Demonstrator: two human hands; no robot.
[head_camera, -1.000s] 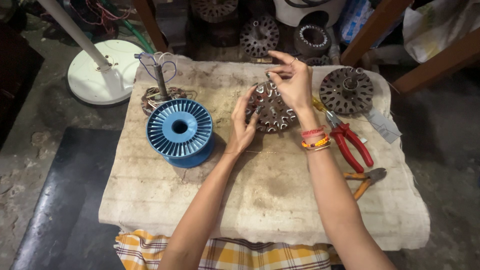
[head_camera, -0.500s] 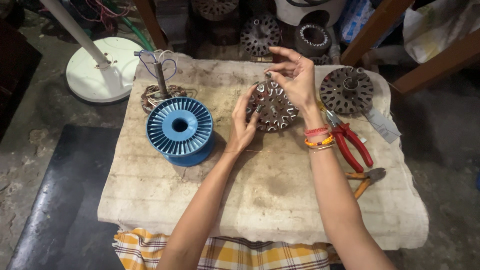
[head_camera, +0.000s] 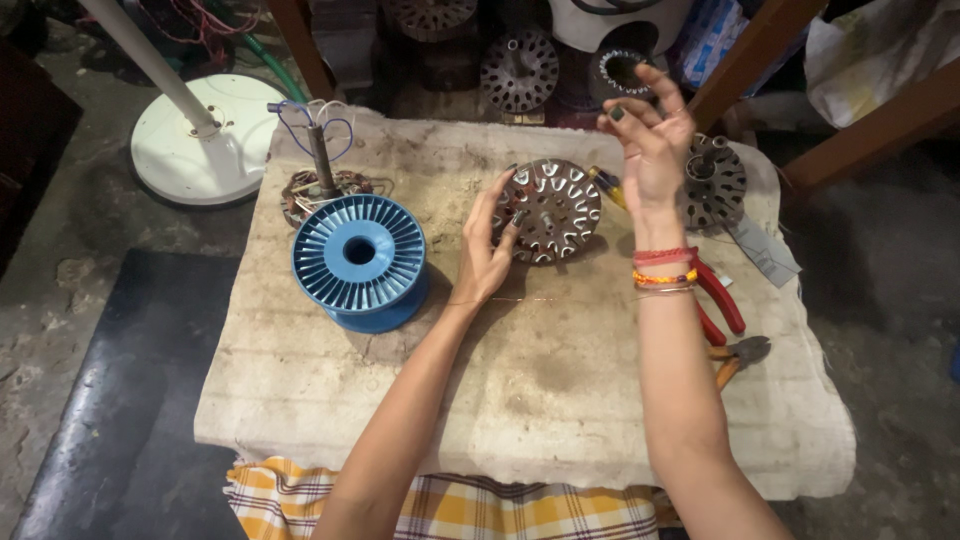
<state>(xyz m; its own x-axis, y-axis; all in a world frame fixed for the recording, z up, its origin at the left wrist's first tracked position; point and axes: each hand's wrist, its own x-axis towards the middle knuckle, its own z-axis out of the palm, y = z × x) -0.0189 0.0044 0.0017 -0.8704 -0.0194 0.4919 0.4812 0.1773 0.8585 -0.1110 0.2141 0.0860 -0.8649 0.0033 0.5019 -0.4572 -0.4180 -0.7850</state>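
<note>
Your left hand (head_camera: 487, 258) rested against the left edge of the slotted motor stator (head_camera: 548, 210), fingers curled on its rim in a light grip, holding it tilted on the cloth-covered desk (head_camera: 560, 400). Your right hand (head_camera: 648, 140) hovered above and to the right of the stator, fingers loosely spread, gripping nothing that could be made out. A blue wire spool (head_camera: 360, 260) lay just left of your left hand. Red-handled pliers (head_camera: 720, 300) lay beside your right wrist.
</note>
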